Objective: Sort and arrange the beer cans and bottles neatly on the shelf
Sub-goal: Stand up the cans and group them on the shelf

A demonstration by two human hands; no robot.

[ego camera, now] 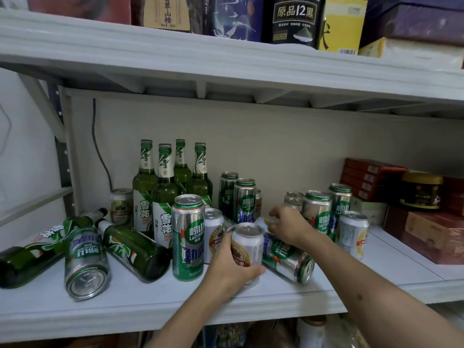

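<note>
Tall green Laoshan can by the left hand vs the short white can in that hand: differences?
The tall green Laoshan can stands free; the short white can is gripped by the left hand. The green can is taller, with green bands; the white one is squat, with a gold emblem. Both are upright on the shelf, tops unopened.

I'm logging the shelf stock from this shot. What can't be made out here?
- Head view: what the right hand grips; its fingers cover it.
- Head view: the label of the short can the left hand holds, partly covered.
- Head view: the base of the lying bottle, cut by the left edge.
</note>
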